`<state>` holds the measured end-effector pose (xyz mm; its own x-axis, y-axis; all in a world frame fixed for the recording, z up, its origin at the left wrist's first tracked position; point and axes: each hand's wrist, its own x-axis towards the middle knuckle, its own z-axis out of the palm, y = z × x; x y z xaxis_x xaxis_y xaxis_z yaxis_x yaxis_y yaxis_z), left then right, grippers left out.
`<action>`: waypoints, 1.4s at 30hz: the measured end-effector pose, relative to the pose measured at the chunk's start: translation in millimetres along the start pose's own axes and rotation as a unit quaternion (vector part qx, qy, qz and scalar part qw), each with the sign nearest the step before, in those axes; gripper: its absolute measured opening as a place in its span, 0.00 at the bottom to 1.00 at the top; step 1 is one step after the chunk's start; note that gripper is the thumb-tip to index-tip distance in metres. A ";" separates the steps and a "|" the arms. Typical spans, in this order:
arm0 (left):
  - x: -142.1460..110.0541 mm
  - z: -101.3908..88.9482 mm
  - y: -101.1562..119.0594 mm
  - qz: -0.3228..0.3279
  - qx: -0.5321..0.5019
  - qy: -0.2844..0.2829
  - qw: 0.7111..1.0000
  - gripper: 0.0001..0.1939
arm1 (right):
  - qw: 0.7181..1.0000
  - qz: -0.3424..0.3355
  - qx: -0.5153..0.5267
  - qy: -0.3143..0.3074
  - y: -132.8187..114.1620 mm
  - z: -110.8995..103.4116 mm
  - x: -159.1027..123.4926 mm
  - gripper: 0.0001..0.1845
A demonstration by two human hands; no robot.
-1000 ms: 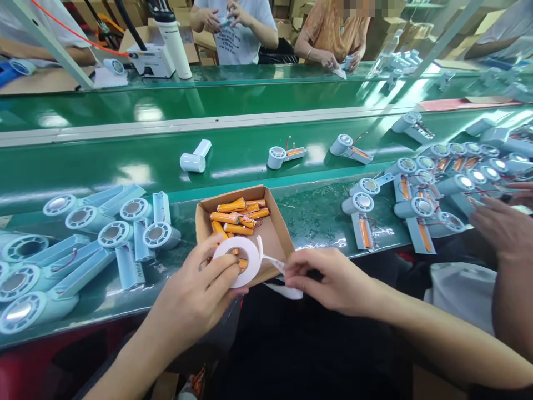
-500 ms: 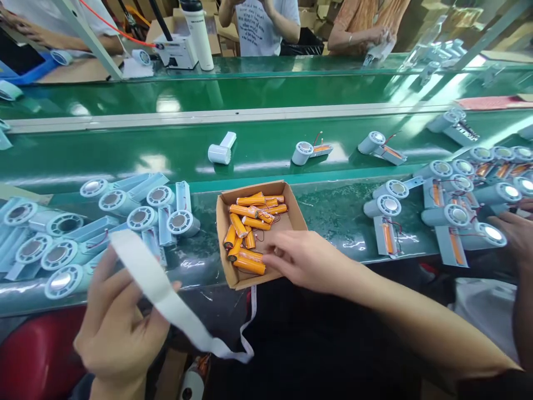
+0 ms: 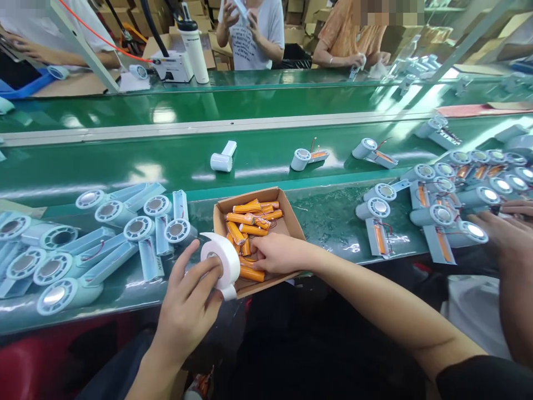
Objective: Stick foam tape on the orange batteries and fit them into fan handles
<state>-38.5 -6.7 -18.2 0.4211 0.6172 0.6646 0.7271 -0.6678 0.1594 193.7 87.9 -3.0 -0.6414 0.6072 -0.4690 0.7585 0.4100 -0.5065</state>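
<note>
My left hand (image 3: 189,300) grips a white roll of tape (image 3: 221,263) just left of a small open cardboard box (image 3: 291,222). Several orange batteries with thin wires (image 3: 250,222) lie in that box. My right hand (image 3: 277,254) reaches into the box's front part, fingers curled on a battery at the front (image 3: 251,273). To the left of the box lie several pale blue fan housings (image 3: 104,233) on the glossy green bench.
A green conveyor belt (image 3: 125,161) runs behind, carrying three fan units (image 3: 306,158). More fan parts (image 3: 441,194) crowd the right, where another person's hands (image 3: 503,228) work. Two people stand across the line, near a white bottle (image 3: 194,47).
My left hand has swung back from the lower left with the tape roll to the box's left edge. The long loose strip is gone from view. My right hand has dropped onto the front batteries.
</note>
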 end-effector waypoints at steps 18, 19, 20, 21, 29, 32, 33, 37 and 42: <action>-12.8 26.9 -0.5 -0.026 0.021 0.107 0.994 0.14 | 0.976 -0.054 -0.105 0.184 1.5 -17.8 -56.4 0.24; -12.4 22.4 -0.2 -0.023 0.014 0.091 0.995 0.15 | 0.973 -0.034 -0.103 0.205 7.4 -25.0 -65.7 0.22; -11.9 18.9 0.5 -0.020 0.007 0.077 0.997 0.15 | 0.973 -0.016 -0.101 0.208 13.0 -30.6 -72.3 0.20; -11.0 16.5 1.7 -0.018 -0.001 0.066 0.998 0.16 | 0.976 -0.007 -0.099 0.196 17.7 -34.1 -75.9 0.18; 4.9 21.4 15.2 -0.007 -0.023 0.032 0.999 0.16 | 0.962 0.065 -0.057 0.260 24.6 -20.6 -47.9 0.18; 13.5 18.4 18.2 0.018 -0.021 -0.001 1.000 0.15 | 0.922 -0.058 0.163 0.347 24.1 -18.7 -53.1 0.19; 16.4 16.6 18.8 0.032 -0.017 -0.017 0.999 0.16 | 0.900 -0.095 0.235 0.356 23.2 -17.2 -57.4 0.19; 25.9 8.7 20.3 0.089 0.001 -0.084 0.993 0.18 | 0.863 -0.128 0.298 0.387 15.4 -6.0 -75.3 0.18; 34.8 2.8 22.6 0.139 0.031 -0.122 0.982 0.18 | 0.884 -0.117 0.230 0.390 1.7 4.5 -85.6 0.18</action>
<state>-5.9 0.8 6.5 0.7203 0.5010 0.4797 0.5941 -0.8026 -0.0537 249.4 33.5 32.9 -0.3635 0.9007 0.2380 0.3745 0.3752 -0.8479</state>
